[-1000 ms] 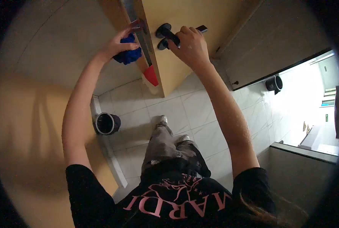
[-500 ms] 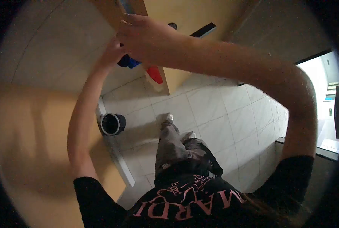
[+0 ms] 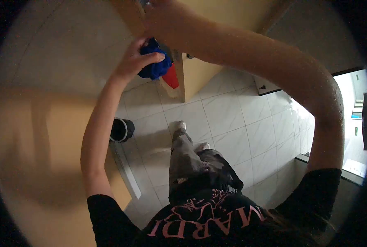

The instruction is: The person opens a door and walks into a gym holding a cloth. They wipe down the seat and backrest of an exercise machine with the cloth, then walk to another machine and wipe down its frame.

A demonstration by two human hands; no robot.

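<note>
My left hand [image 3: 136, 61] is wrapped round a bunched blue cloth [image 3: 154, 68], its thumb lying across the front of it. My right hand [image 3: 161, 22] reaches across at the top, beside the edge of an open wooden door [image 3: 204, 78]; its fingers are blurred and mostly out of sight. A red item [image 3: 171, 78] shows low behind the cloth, next to the door edge. The dark door handle is mostly hidden behind my right forearm.
A black bin [image 3: 122, 130] stands on the tiled floor [image 3: 224, 111] at the left, beside a wooden panel [image 3: 43, 156]. Grey partitions are at the right, with a bright opening [image 3: 352, 123] beyond. My feet are below the door.
My right hand has left the dark door handle and crossed left to the door's edge near the top. My left hand, with the blue cloth, has shifted slightly right and down.
</note>
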